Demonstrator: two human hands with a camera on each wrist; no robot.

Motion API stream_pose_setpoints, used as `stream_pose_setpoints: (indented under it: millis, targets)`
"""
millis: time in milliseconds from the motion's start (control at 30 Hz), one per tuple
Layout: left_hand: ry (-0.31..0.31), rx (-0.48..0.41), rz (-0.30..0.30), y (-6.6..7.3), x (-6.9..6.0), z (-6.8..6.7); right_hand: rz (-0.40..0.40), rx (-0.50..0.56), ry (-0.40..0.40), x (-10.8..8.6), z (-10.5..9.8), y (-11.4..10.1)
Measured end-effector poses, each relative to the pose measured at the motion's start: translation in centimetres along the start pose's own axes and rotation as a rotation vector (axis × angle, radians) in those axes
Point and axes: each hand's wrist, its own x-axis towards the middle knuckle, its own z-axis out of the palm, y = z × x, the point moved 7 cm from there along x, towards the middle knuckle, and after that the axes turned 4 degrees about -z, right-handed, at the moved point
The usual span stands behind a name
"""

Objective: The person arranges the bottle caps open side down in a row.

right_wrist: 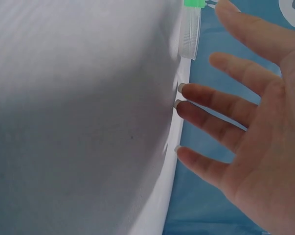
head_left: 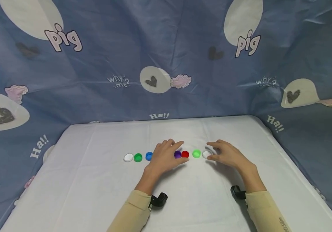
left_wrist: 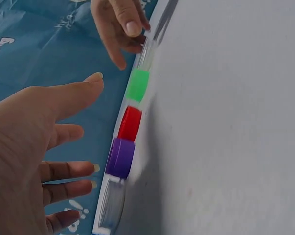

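Note:
A row of small round bottle caps lies across the white cloth. From the left come a white cap point(head_left: 128, 157), a dark green cap point(head_left: 138, 157) and a blue cap point(head_left: 149, 156). My left hand point(head_left: 163, 156) hovers over the row's middle, fingers spread and holding nothing. Beside it are a purple cap point(head_left: 177, 154) and a red cap point(head_left: 185, 154); a clear cap point(left_wrist: 111, 203) by the purple one shows only in the left wrist view. Farther right sit a light green cap point(head_left: 196, 153) and a clear cap point(head_left: 205, 154), with my right hand point(head_left: 227, 154) near the latter, fingers apart and grasping nothing.
White cloth point(head_left: 82, 180) covers the table. A blue printed curtain point(head_left: 111, 100) hangs along its back and both sides. Black wrist cameras are strapped at both cuffs, the left camera point(head_left: 159, 199) and the right camera point(head_left: 237, 192).

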Motion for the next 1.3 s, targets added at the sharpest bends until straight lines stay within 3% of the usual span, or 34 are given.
stream_pose_setpoints:
  millis: [533, 800, 1300]
  targets:
    - [-0.031, 0.010, 0.046, 2.8, 1.4, 1.6, 0.015, -0.002, -0.016, 0.0, 0.0, 0.2]
    - [-0.006, 0.024, 0.094, 4.0, 2.1, 1.7, 0.024, -0.009, -0.010, 0.0, -0.1, 0.0]
    - [-0.010, 0.038, 0.086, 5.1, 3.4, 2.5, 0.042, 0.012, -0.020, 0.3, 0.2, -0.2]
